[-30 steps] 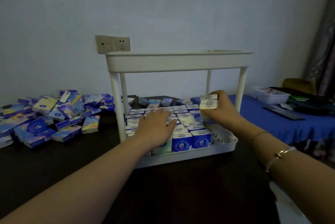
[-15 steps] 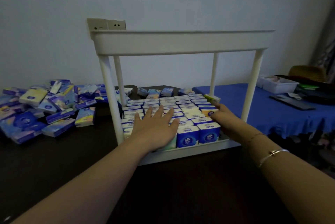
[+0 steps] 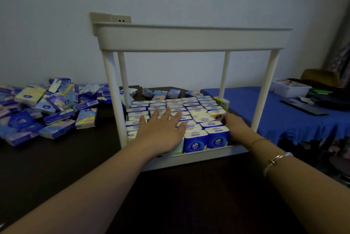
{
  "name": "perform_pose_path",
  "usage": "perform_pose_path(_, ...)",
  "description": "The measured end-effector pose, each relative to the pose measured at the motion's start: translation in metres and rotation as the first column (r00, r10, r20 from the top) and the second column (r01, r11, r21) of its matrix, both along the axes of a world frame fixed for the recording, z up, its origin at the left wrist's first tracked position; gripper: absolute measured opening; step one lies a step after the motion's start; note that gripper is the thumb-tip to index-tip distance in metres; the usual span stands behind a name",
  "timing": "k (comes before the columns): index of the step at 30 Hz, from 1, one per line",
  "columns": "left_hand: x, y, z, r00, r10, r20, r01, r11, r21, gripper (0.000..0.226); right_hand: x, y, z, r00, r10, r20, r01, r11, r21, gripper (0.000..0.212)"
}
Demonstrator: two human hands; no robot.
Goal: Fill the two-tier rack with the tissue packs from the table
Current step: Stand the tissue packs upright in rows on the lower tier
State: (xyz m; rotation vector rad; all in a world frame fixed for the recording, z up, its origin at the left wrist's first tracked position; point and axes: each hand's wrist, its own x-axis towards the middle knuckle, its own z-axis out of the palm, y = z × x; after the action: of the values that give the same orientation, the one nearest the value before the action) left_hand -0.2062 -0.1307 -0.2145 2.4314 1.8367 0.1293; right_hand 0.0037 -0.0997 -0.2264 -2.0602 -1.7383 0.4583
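My left hand (image 3: 161,131) lies flat, fingers spread, on upright tissue packs (image 3: 195,120) in the rack (image 3: 189,38); my right hand (image 3: 234,126) presses their right side, fingers hidden.

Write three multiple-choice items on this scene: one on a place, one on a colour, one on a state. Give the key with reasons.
1. Where does the pile of loose packs lie?
A. left of the rack
B. on the blue cloth
C. on the upper tier

2. What colour is the rack?
A. black
B. white
C. red

3. How is the left hand?
A. clenched in a fist
B. flat on the packs
C. gripping a post

Key: A, the heap lies on the dark table beside the left posts; B, tiers and posts are white; B, its spread fingers lie on the lower-tier packs.
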Motion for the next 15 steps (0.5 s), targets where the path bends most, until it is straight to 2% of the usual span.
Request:
perform_pose_path(6, -0.002, 0.0, 0.001, 0.999, -0.004, 0.055, 0.004, 1.0, 0.002, 0.054, -0.005, -0.024, 0.022, 1.0, -0.002, -0.028, 0.001, 0.999, -0.044, 0.033)
perform_pose_path(10, -0.004, -0.011, 0.004, 0.966, -0.048, 0.252, -0.024, 0.96, 0.278, 0.039, -0.008, -0.047, 0.037, 1.0, -0.002, 0.02, 0.004, 0.995, -0.097, 0.026)
perform_pose_path(12, -0.003, -0.022, 0.009, 0.954, -0.086, 0.287, -0.036, 0.917, 0.396, 0.034, -0.008, -0.059, 0.043, 1.0, -0.02, -0.003, 0.02, 0.997, -0.079, 0.024)
perform_pose_path(15, -0.003, -0.041, 0.02, 0.911, -0.146, 0.386, -0.036, 0.904, 0.427, 0.031, -0.014, -0.075, 0.053, 0.997, 0.006, 0.076, -0.008, 1.0, 0.029, 0.025)
